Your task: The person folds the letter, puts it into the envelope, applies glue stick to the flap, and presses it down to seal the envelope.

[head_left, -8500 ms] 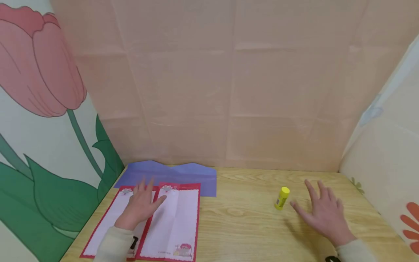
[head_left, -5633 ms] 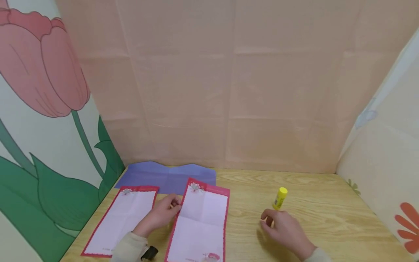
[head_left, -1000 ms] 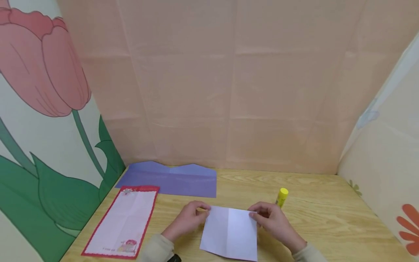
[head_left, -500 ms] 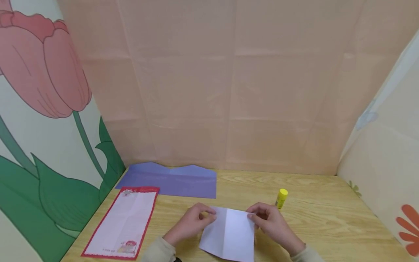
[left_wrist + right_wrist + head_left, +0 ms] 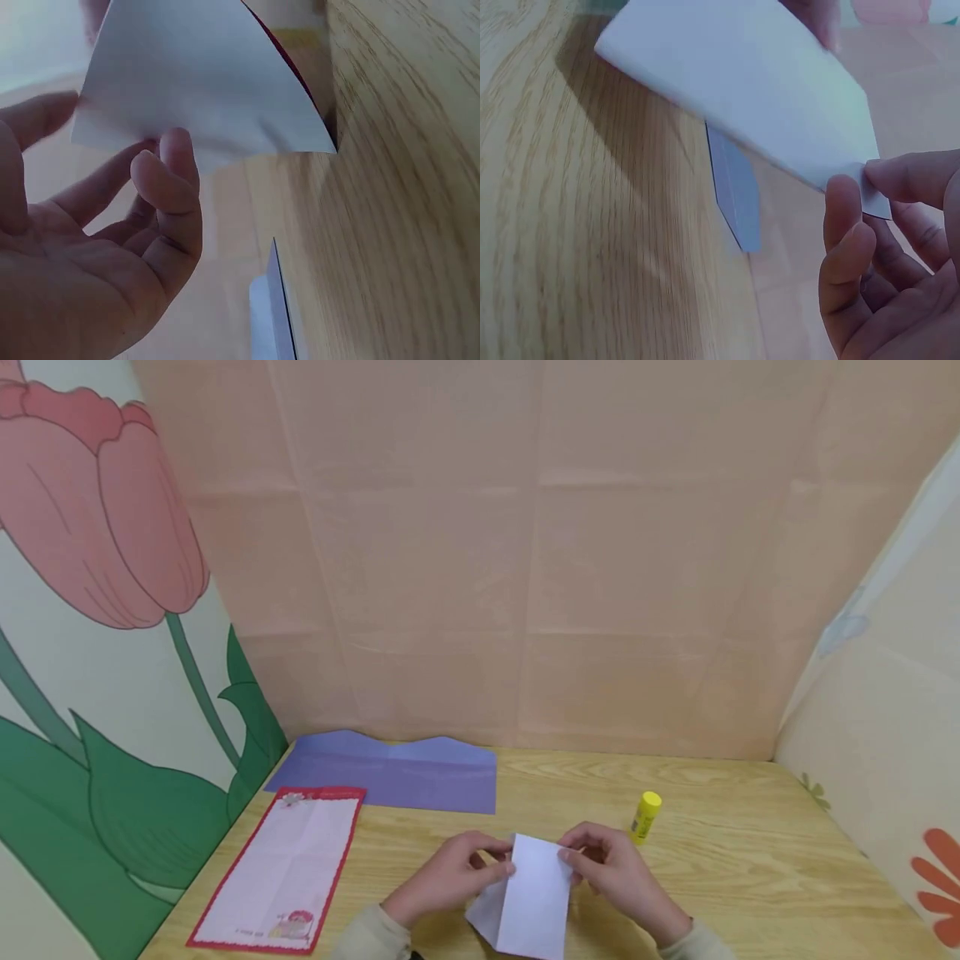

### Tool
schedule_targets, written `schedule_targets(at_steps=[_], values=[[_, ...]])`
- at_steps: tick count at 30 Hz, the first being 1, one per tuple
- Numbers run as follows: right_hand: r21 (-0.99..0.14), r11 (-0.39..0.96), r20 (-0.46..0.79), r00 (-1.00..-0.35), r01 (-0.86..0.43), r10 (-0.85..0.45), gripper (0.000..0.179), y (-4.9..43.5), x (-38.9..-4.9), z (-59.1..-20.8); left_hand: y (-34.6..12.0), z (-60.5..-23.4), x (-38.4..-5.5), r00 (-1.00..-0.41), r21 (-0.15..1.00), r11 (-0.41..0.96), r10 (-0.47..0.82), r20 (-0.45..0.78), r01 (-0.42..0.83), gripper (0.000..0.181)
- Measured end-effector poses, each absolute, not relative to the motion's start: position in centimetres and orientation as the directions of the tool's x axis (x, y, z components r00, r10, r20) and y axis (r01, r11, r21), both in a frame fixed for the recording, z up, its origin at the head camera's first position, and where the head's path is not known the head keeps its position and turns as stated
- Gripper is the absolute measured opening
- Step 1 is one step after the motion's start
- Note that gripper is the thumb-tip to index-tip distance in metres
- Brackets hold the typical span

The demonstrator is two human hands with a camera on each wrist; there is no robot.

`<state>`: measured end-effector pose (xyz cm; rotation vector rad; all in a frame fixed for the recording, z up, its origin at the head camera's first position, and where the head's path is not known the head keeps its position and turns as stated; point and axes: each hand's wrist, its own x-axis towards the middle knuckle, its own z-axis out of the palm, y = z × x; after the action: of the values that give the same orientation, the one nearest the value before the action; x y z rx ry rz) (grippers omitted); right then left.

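Observation:
Between my two hands is a folded sheet of letter paper [image 5: 535, 893], white side out, bending along its middle crease just above the table. A bit of red edge shows on the sheet [image 5: 187, 75] in the left wrist view. My left hand [image 5: 457, 872] pinches its top left part between thumb and fingers. With thumb and fingertips, my right hand [image 5: 618, 872] grips the top right corner; the right wrist view shows that corner of the sheet [image 5: 757, 90] between the fingers. Farther left lies a second red-bordered letter sheet [image 5: 285, 868], flat with faint creases.
A purple envelope [image 5: 405, 777] lies at the back left of the wooden table [image 5: 750, 860], its wavy flap toward the backdrop. An upright yellow glue stick [image 5: 646, 817] stands just beyond my right hand. A pinkish cloth [image 5: 525, 568] hangs behind the table.
The red-bordered sheet was moved right, apart from the other, and folded to a square. Over the last second its left half has bent back behind the right, and my hands have drawn closer together.

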<state>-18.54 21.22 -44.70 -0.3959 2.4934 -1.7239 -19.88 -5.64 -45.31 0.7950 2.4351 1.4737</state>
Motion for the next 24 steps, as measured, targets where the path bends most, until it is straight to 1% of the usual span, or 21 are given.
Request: schedule_targets(at_steps=[4,9,11,14,18,21,24], values=[[-0.932,0.320,0.087,-0.960,-0.173,-0.264,0.017,21.0,-18.5,-44.8,-5.4,-45.2,-19.8,-0.836,0.874,0.351,0.540,0.104,0.335,0.036],[-0.925,0.319,0.122,-0.956,-0.207,-0.265,0.015,20.6,-18.6,-45.0,-5.3,-45.2,-19.9,-0.833,0.868,0.337,0.533,0.144,0.366,0.022],[-0.913,0.330,0.157,-0.953,-0.241,-0.260,0.012,20.5,-18.7,-45.1,-5.3,-45.0,-19.9,-0.835,0.859,0.339,0.525,0.165,0.383,0.019],[-0.872,0.375,0.232,-0.939,-0.316,-0.253,0.007,20.4,-18.7,-45.1,-5.3,-44.9,-20.0,-0.840,0.854,0.338,0.510,0.188,0.396,0.019],[-0.808,0.441,0.310,-0.918,-0.391,-0.246,0.011,20.0,-18.4,-45.0,-5.1,-44.5,-19.8,-0.838,0.860,0.327,0.513,0.186,0.391,0.020],[-0.789,0.448,0.336,-0.906,-0.421,-0.258,0.012,19.5,-18.2,-44.7,-4.7,-44.3,-19.7,-0.825,0.860,0.318,0.533,0.186,0.399,0.020],[-0.780,0.442,0.346,-0.894,-0.443,-0.285,0.008,19.1,-18.1,-44.4,-4.4,-44.2,-19.5,-0.809,0.849,0.317,0.554,0.197,0.423,0.021]])
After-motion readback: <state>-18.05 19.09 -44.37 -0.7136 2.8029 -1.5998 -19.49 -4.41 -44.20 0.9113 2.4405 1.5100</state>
